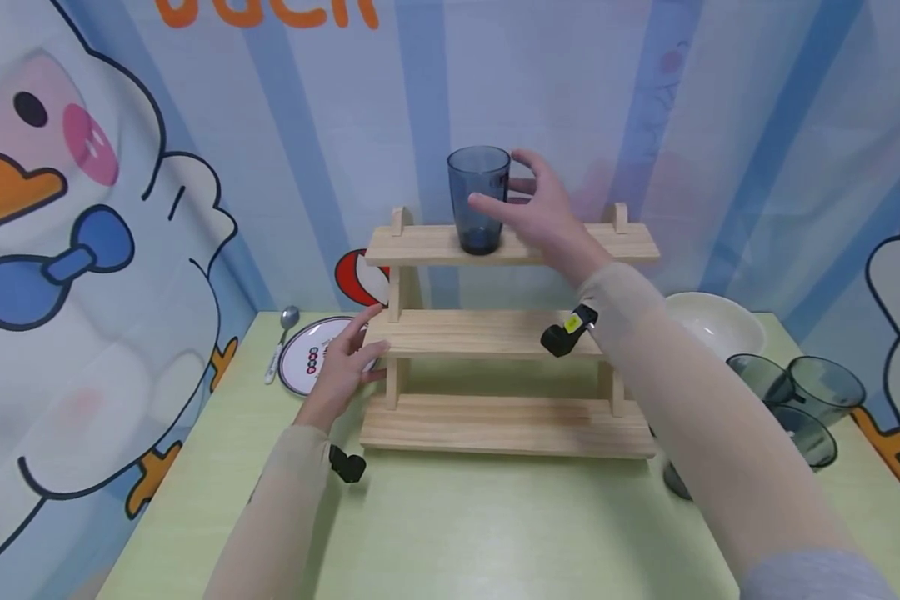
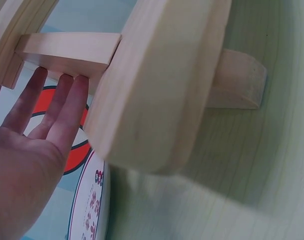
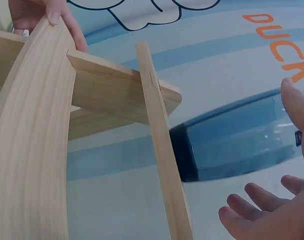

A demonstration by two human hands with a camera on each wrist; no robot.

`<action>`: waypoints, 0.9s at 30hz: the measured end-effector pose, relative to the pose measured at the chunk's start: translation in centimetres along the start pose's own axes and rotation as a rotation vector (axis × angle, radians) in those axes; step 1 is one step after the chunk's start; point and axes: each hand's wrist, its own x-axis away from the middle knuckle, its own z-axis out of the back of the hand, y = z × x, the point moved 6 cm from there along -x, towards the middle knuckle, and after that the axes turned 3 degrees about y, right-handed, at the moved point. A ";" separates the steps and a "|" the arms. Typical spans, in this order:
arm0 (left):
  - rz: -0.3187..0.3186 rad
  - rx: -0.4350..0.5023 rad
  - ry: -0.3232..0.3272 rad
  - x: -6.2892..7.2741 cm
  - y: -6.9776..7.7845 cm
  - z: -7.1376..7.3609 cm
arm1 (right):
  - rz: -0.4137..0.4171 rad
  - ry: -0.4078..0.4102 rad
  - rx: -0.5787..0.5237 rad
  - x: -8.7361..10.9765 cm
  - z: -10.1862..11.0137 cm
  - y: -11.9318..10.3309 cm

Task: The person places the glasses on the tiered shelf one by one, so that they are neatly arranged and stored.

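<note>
A blue-tinted glass (image 1: 474,179) stands upright near the middle of the top board of a three-tier wooden display shelf (image 1: 487,333). Around the glass is my right hand (image 1: 543,208), thumb in front and fingers on its far right side. The right wrist view shows these fingers spread, with a gap between them and the glass (image 3: 236,142). My left hand (image 1: 339,367) holds the left end of the middle board, thumb over its edge. In the left wrist view, several fingertips of this hand (image 2: 29,155) touch the upright below that board.
Left of the shelf lie a patterned plate (image 1: 300,367) and a spoon (image 1: 280,343). At the right are a white bowl (image 1: 716,321) and several dark glasses (image 1: 825,392), partly behind my right forearm. A duck-print curtain (image 1: 555,83) hangs behind the table (image 1: 510,525).
</note>
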 end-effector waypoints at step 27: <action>0.010 -0.028 0.010 0.0 0.1 -0.1 | 0.133 -0.074 0.187 9.9 12.1 3.4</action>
